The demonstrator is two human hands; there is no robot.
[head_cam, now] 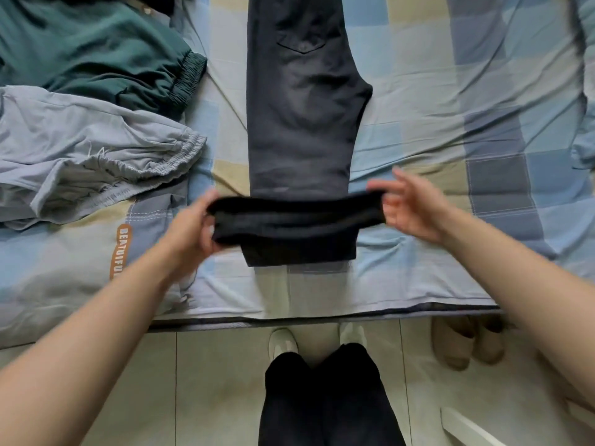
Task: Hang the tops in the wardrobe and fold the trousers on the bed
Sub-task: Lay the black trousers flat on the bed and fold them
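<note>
Both hands, left hand [193, 225] and right hand [409, 207], pinch the dark trousers [299, 123] hem corners, lifting evenly for a square fold on the bed [450, 107].

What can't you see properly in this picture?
- Head view: the top of the dark trousers is cut off by the upper edge.
- The green garment and grey garment run off the left edge, so their kind is unclear.
- The left hand is motion-blurred; its fingers hide behind the lifted fold.
- The slippers sit partly under the bed edge, blurred.
</note>
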